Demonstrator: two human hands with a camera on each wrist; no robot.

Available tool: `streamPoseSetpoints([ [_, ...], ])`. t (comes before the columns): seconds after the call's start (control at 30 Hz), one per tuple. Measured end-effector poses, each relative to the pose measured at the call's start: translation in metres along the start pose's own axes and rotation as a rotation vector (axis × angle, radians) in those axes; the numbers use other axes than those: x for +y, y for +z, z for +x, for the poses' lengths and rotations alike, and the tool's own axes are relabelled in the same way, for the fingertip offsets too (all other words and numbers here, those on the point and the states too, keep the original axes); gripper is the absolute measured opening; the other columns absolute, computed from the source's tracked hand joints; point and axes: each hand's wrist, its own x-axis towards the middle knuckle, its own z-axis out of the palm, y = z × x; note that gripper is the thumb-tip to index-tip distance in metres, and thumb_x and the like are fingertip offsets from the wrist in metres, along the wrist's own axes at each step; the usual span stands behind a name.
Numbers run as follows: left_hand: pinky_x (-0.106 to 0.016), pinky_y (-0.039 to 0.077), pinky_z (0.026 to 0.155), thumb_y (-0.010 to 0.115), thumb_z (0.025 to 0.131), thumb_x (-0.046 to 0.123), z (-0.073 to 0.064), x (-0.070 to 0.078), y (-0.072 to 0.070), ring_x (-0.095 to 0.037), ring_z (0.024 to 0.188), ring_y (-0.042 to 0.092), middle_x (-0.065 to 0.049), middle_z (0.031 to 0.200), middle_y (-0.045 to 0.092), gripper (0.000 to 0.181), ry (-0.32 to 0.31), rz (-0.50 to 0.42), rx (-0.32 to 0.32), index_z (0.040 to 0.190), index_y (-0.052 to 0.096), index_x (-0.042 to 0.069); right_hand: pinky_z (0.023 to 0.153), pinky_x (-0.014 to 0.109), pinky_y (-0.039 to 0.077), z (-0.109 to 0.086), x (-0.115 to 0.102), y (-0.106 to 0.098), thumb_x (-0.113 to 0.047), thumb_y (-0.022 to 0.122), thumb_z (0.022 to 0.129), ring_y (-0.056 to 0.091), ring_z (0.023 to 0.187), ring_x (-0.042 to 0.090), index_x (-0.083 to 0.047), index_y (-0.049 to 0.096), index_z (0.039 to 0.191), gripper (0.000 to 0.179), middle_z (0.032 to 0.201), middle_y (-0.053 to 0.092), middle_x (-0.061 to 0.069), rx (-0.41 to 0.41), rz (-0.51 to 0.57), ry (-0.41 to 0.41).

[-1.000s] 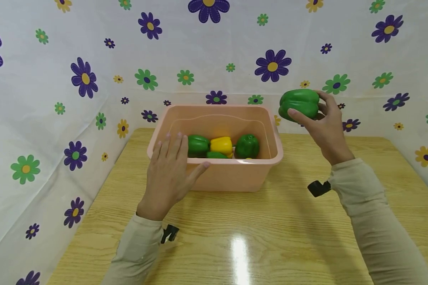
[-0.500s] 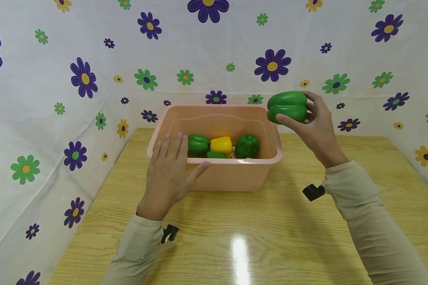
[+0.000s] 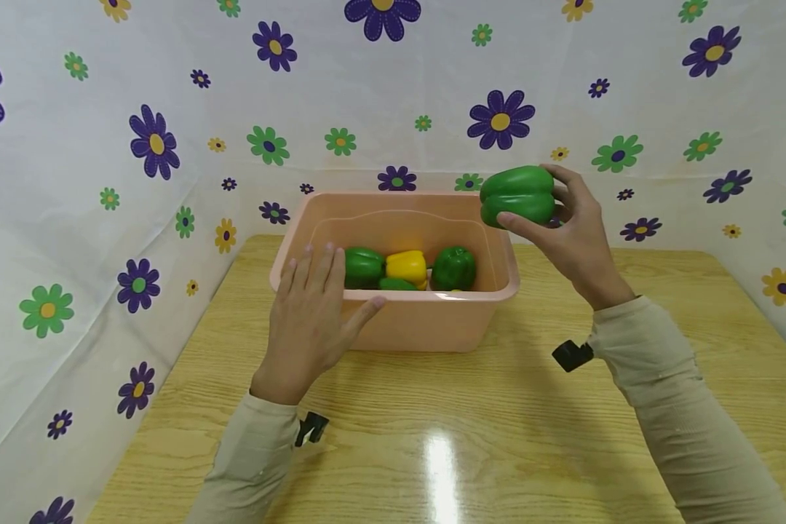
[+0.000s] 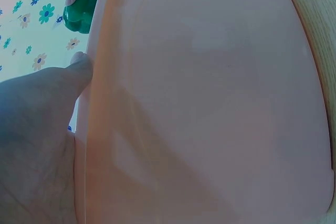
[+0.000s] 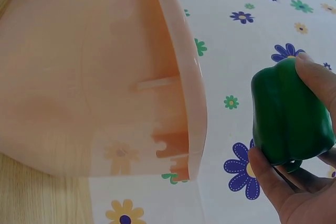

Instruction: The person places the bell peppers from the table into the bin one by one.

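Note:
My right hand (image 3: 579, 236) grips a green bell pepper (image 3: 517, 196) by one end, thumb and fingers around it, raised over the right end of a peach plastic bin (image 3: 426, 324). In the right wrist view the pepper (image 5: 291, 111) shows its stem between the fingers. My left hand (image 3: 311, 320) rests with straight fingers across the bin's near rim, at its left part. Inside the bin lie a green bell pepper (image 3: 364, 268) beside the left fingers, a yellow bell pepper (image 3: 406, 268), and a darker green pepper (image 3: 455, 269) at the right. The near wall hides the bin's bottom.
The bin stands on a wooden table (image 3: 393, 407) near its far edge. A white cloth (image 3: 432, 80) with printed flowers hangs behind and at both sides. Black camera mounts (image 3: 573, 355) stick out from the sleeves at both wrists.
My right hand has moved left with the green bell pepper, from beside the bin to over its right end. My left hand and the peppers in the bin have stayed put.

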Motion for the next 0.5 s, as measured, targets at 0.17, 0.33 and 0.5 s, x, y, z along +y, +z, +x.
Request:
streamPoseSetpoints([
  [0.17,-0.052,0.007,0.124,0.043,0.097,0.07,0.0002,-0.0003,-0.0002,-0.043,0.152,0.017,-0.021,0.165,0.023,0.096,-0.001,0.004,-0.003,0.157,0.027,-0.004,0.09,0.029,0.056,0.0006,-0.0011,0.0019,-0.023,0.083,0.086,0.06,0.107,0.023,-0.017,0.04,0.153,0.08,0.139,0.055,0.013,-0.01,0.003,-0.01],
  [0.33,-0.052,0.007,0.124,0.043,0.098,0.07,0.0007,-0.0004,-0.0001,-0.042,0.152,0.017,-0.021,0.165,0.022,0.096,0.0,0.018,-0.007,0.157,0.027,-0.004,0.089,0.027,0.056,0.001,-0.0022,0.0025,-0.022,0.083,0.085,0.061,0.107,0.023,-0.016,0.04,0.152,0.08,0.138,0.055,0.013,-0.02,0.013,-0.011],
  [0.5,-0.051,0.008,0.124,0.044,0.098,0.07,0.0007,-0.0004,0.0001,-0.043,0.152,0.017,-0.021,0.165,0.022,0.096,0.001,0.022,-0.007,0.157,0.027,-0.004,0.089,0.027,0.056,0.0012,-0.0023,0.0034,-0.022,0.084,0.085,0.061,0.107,0.022,-0.017,0.041,0.152,0.079,0.138,0.056,0.013,-0.029,0.017,-0.011],
])
